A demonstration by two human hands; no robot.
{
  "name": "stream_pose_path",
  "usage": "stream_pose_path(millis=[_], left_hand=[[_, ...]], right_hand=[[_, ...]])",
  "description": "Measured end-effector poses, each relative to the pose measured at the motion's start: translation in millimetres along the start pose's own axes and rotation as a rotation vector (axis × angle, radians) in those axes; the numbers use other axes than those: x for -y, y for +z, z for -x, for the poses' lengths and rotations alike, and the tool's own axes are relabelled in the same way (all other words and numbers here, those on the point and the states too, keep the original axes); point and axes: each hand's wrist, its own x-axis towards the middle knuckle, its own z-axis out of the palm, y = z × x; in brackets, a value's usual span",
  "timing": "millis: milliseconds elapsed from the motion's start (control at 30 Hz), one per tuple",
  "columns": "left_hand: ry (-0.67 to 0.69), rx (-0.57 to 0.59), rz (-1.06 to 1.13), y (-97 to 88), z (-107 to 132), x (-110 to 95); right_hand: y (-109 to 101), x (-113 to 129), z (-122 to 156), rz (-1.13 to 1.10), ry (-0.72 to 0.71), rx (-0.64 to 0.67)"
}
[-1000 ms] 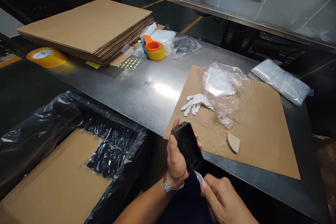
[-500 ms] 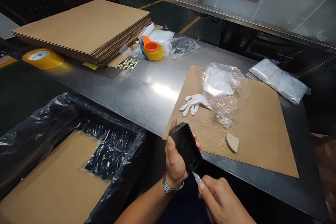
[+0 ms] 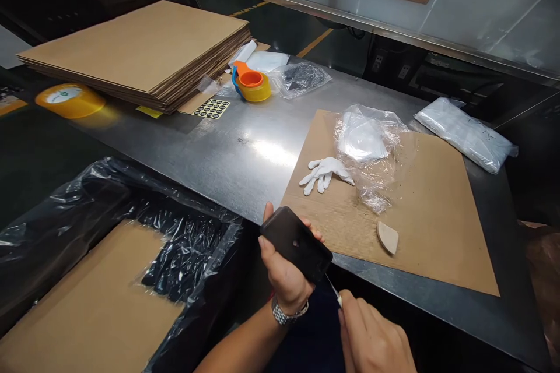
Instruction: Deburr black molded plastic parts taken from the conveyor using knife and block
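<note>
My left hand (image 3: 286, 274) is wrapped round a black rectangular plastic case (image 3: 300, 245), held tilted in front of the table edge. In my right hand (image 3: 371, 329) is a slim craft knife (image 3: 333, 289), its pale handle mostly hidden by the fingers. The thin blade reaches the lower right corner of the case; whether it touches is hard to tell. Beyond them a white glove (image 3: 324, 175) lies on a cardboard sheet (image 3: 437, 233), with a small tan wedge-shaped block (image 3: 387, 238) nearer the edge.
Crumpled clear plastic bags (image 3: 367, 140) lie on the cardboard, and a wrapped packet (image 3: 466, 134) at its right. A cardboard stack (image 3: 140, 46), a tape dispenser (image 3: 251, 83) and a yellow tape roll (image 3: 70, 100) stand on the metal table (image 3: 245, 157). Lower left is a black-lined bin (image 3: 105, 186).
My left hand has turned the case flatter and shifted it slightly left, so a different face shows. My right hand has rotated with the knife and moved slightly right.
</note>
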Motion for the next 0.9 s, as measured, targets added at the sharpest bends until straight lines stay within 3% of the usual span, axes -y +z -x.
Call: stream_pose_path(millis=[167, 500, 900], left_hand=[[0.053, 0.005, -0.010, 0.3, 0.6, -0.4], [0.126, 0.037, -0.009, -0.7, 2.0, -1.7], [0.086, 0.014, -0.047, -4.1, 1.7, 2.5]], right_hand=[[7.8, -0.8, 3.3, 0.124, -0.130, -0.096], [11.7, 6.0, 4.7, 0.198, -0.113, -0.048], [9.6, 5.1, 3.5, 0.216, -0.095, -0.042]])
